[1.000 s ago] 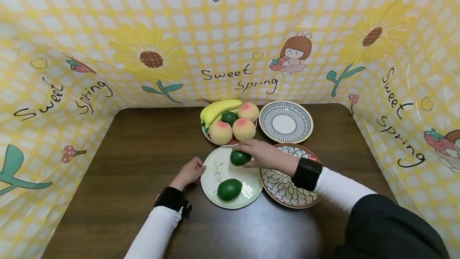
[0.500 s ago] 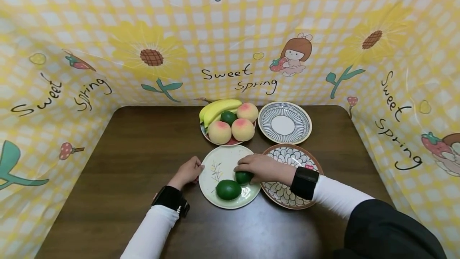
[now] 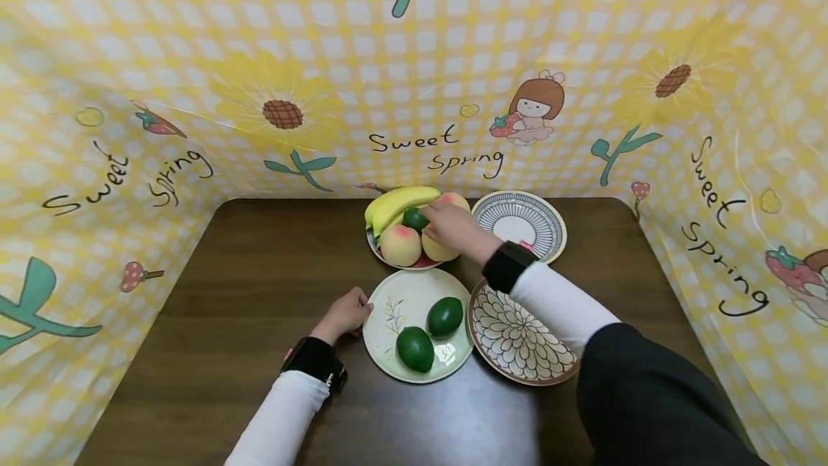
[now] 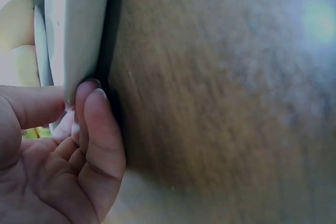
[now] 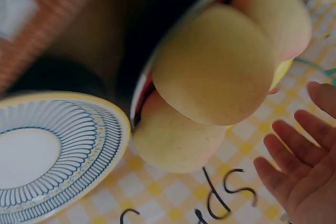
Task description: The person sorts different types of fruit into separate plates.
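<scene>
My left hand pinches the left rim of a pale green plate; in the left wrist view, thumb and fingertips grip the plate edge. Two dark green oval fruits, one nearer and one farther right, lie on that plate. My right hand hovers over the fruit plate at the back, its fingertips by a third dark green fruit; contact is unclear. In the right wrist view this hand has extended fingers with nothing held. Peaches and bananas surround that fruit.
A blue-lined white plate stands back right, beside the fruit plate. Nearer, a brown-rimmed petal-patterned plate lies partly under my right forearm. Yellow checked cloth walls the back and sides of the dark wooden table.
My right hand set a dark green fruit on the pale plate, let go, and moved back to the fruit plate. The other green fruit there has turned slightly. My left hand stays at the rim.
</scene>
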A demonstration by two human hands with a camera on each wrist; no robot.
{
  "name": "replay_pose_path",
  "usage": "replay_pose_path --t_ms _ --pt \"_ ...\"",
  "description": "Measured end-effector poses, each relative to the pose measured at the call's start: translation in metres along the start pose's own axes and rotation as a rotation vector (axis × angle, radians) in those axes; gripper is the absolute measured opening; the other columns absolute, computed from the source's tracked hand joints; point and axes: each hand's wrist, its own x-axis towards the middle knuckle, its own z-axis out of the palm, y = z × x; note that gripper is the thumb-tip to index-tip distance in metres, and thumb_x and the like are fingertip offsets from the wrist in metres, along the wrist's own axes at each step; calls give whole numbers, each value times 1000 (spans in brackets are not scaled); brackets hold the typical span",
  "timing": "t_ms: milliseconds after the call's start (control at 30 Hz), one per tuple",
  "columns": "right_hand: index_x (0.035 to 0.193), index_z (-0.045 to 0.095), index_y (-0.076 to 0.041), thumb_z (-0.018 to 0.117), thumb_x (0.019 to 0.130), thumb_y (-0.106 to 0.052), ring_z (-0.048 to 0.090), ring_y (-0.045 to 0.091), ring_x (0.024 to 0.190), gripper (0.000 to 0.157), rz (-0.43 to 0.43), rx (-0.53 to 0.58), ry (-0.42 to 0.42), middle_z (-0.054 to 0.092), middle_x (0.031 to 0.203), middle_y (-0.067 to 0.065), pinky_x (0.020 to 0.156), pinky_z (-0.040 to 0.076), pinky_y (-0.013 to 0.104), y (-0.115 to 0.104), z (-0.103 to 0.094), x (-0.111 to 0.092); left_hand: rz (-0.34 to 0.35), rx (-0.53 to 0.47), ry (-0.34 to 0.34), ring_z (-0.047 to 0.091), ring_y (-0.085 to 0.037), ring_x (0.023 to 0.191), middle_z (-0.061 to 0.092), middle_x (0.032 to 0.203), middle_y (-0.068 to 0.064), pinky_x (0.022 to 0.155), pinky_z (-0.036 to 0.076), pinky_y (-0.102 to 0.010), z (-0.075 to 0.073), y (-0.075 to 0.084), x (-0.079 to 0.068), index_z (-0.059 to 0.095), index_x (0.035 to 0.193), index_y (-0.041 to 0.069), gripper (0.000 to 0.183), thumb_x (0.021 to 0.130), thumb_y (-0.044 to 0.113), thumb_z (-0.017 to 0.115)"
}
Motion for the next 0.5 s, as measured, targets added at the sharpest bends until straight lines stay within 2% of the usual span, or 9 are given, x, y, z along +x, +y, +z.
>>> replay_pose_path --t_ms 67,200,367,500 --pt "134 62 -1 63 100 -13 64 34 123 36 29 -44 -36 68 129 18 105 52 43 2 1 21 1 0 7 57 -20 67 55 80 -11 59 54 -30 0 -1 1 52 101 1 14 105 13 53" --pt "120 66 -1 66 96 -9 66 32 110 26 101 -52 -130 71 117 17 98 52 42 5 7 47 15 -5 11 57 -20 66 55 80 -11 60 55 -31 2 -1 0 51 100 1 13 105 13 53" --pt "94 62 -6 71 88 -11 56 25 89 12 169 16 -193 72 104 13 90 46 39 8 14 61 9 0 16 57 -19 65 55 76 -8 58 54 -29 5 -3 -3 52 99 2 13 105 13 54" --pt "92 59 -8 69 87 -10 51 23 86 11 188 64 -204 71 102 11 90 40 37 7 15 66 23 10 50 56 -18 62 54 72 -7 56 52 -28 3 -3 -5 52 97 3 12 104 13 54"
